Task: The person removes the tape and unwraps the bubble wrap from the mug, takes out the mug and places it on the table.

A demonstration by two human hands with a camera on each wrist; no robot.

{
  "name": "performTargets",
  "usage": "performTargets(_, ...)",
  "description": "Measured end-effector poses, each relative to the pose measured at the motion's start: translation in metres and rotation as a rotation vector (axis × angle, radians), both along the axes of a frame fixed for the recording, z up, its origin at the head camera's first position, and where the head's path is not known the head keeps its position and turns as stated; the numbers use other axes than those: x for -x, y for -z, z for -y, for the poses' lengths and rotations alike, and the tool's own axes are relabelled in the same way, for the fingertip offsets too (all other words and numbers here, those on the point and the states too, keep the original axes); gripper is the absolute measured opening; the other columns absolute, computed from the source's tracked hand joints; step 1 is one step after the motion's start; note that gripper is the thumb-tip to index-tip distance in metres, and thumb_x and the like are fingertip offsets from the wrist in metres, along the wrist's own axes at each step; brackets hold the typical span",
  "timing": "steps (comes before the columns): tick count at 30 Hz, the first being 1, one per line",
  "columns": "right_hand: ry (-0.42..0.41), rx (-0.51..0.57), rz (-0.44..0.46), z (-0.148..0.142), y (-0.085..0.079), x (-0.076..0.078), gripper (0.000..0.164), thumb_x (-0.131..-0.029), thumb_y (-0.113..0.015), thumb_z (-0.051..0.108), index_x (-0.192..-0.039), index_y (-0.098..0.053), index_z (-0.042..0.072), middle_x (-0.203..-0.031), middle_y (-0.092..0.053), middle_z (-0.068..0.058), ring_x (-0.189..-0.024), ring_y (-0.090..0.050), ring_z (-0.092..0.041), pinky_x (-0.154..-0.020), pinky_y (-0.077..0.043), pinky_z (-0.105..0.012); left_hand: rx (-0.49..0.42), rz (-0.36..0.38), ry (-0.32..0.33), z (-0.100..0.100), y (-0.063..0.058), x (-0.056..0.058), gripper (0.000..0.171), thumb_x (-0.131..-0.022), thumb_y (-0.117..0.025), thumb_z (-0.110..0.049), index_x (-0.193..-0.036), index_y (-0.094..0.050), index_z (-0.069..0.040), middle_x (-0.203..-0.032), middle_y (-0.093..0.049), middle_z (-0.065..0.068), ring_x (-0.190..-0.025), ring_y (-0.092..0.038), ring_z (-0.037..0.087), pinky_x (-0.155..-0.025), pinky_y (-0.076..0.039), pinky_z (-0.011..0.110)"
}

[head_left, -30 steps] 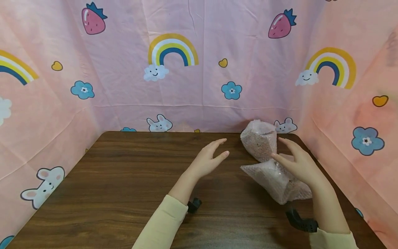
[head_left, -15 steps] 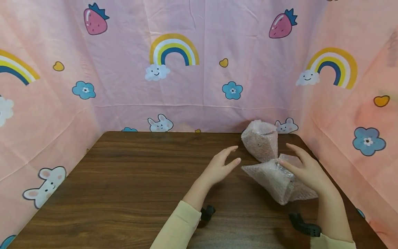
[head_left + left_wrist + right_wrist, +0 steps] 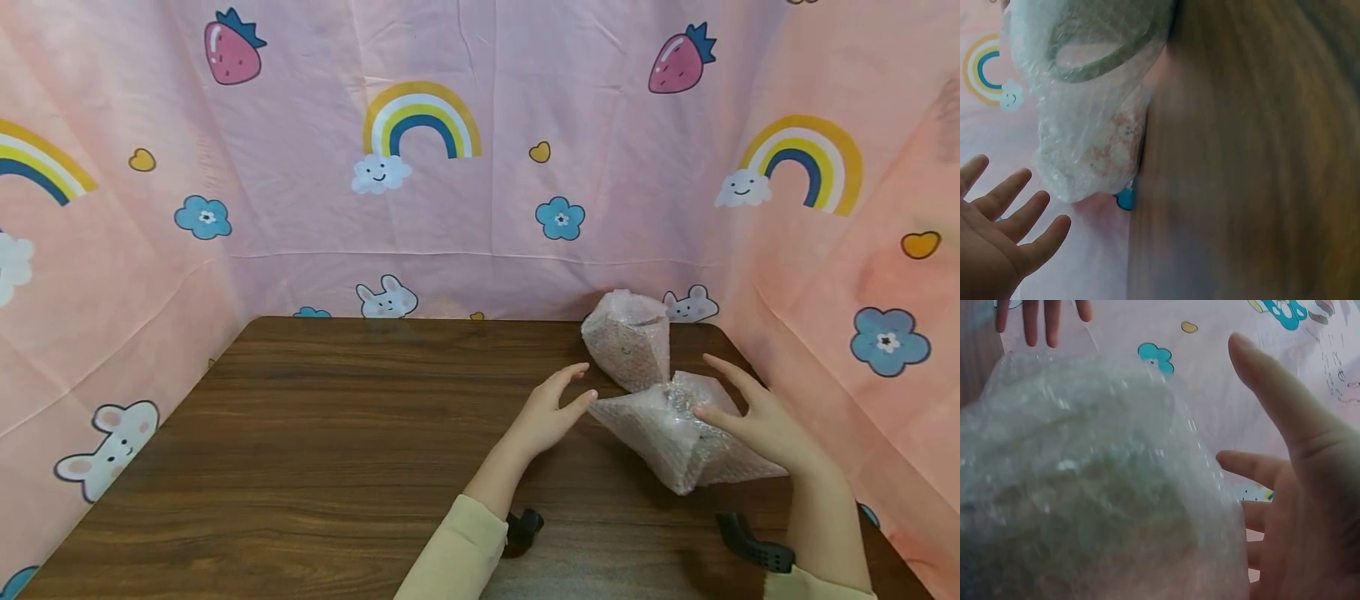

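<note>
Two bubble-wrapped bundles lie at the right of the table. My left hand (image 3: pixel 543 421) is at the left tip of the nearer bundle (image 3: pixel 663 437), its fingers spread and a little bent. Along that bundle's right side, overlapping it in the head view, is my right hand (image 3: pixel 772 429), thumb apart from the fingers. Neither hand grips anything. Through the wrap, the left wrist view shows a green loop like a handle (image 3: pixel 1094 72). The farther bundle (image 3: pixel 626 342) stands behind, with a pinkish pattern showing through its wrap. The right wrist view has the nearer bundle (image 3: pixel 1085 487) between both hands.
The brown wood-grain table (image 3: pixel 337 433) stretches away to the left. Pink printed cloth (image 3: pixel 487 225) hangs along the back and both sides, close to the farther bundle. A black wrist camera (image 3: pixel 753 542) sticks out under the right forearm, low over the table.
My left hand has moved right and slightly nearer, up to the near bundle's tip. The right hand has shifted right and toward me, uncovering more of that bundle. Both bundles stay put.
</note>
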State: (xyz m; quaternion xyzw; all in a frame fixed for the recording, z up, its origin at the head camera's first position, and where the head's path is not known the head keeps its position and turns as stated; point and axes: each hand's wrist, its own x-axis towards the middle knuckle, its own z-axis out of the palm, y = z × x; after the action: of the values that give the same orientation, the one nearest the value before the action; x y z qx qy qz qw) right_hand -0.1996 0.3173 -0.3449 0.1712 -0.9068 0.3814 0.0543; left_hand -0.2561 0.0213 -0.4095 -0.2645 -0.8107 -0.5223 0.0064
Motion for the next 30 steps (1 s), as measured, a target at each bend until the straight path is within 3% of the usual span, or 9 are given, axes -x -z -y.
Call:
performTargets(4, -0.028, 0.018, 0.02, -0.009, 0.008, 0.003, 0.081, -0.09, -0.069, 0.016, -0.153, -0.018, 0.008, -0.151, -0.021, -0.027, -0.131, -0.019, -0.057, -0.09, -0.024, -0.075, -0.017, 0.024, 0.003, -0.005, 0.006, 0.0, 0.052, -0.098, -0.05, -0.046, -0.145, -0.041, -0.026, -0.143, -0.044, 0.0, -0.133, -0.036, 0.019, -0.104, -0.034, 0.048)
performTargets(10, -0.041, -0.014, 0.025, -0.022, 0.016, 0.007, 0.085, -0.089, -0.07, 0.015, -0.154, -0.015, 0.01, -0.15, -0.022, -0.027, -0.128, -0.026, -0.053, -0.089, -0.031, -0.07, -0.06, 0.049, 0.013, -0.013, 0.009, -0.002, 0.053, -0.098, -0.05, -0.045, -0.146, -0.039, -0.025, -0.146, -0.039, 0.0, -0.135, -0.034, 0.021, -0.104, -0.033, 0.049)
performTargets(16, -0.09, -0.012, 0.058, -0.03, 0.02, 0.008, 0.091, -0.087, -0.07, 0.012, -0.155, -0.009, 0.014, -0.152, -0.017, -0.026, -0.128, -0.026, -0.052, -0.087, -0.032, -0.072, -0.045, 0.1, 0.044, -0.022, 0.013, -0.006, 0.057, -0.098, -0.05, -0.046, -0.15, -0.032, -0.03, -0.152, -0.029, -0.005, -0.139, -0.026, 0.02, -0.107, -0.028, 0.05)
performTargets(26, -0.151, 0.017, 0.116, -0.036, 0.027, 0.01, 0.095, -0.084, -0.071, 0.01, -0.155, -0.009, 0.021, -0.156, -0.007, -0.021, -0.135, -0.008, -0.05, -0.089, -0.02, -0.078, -0.083, 0.188, 0.045, -0.029, 0.016, -0.009, 0.057, -0.097, -0.051, -0.046, -0.149, -0.033, -0.03, -0.151, -0.032, -0.005, -0.138, -0.028, 0.023, -0.107, -0.028, 0.051)
performTargets(30, -0.157, 0.035, 0.152, -0.037, 0.029, 0.01, 0.1, -0.083, -0.072, 0.009, -0.155, -0.005, 0.025, -0.156, -0.004, -0.021, -0.134, -0.01, -0.047, -0.091, -0.022, -0.076, -0.085, 0.214, 0.057, -0.032, 0.02, -0.009, 0.057, -0.097, -0.053, -0.044, -0.148, -0.035, -0.029, -0.15, -0.033, -0.006, -0.136, -0.031, 0.02, -0.106, -0.03, 0.049)
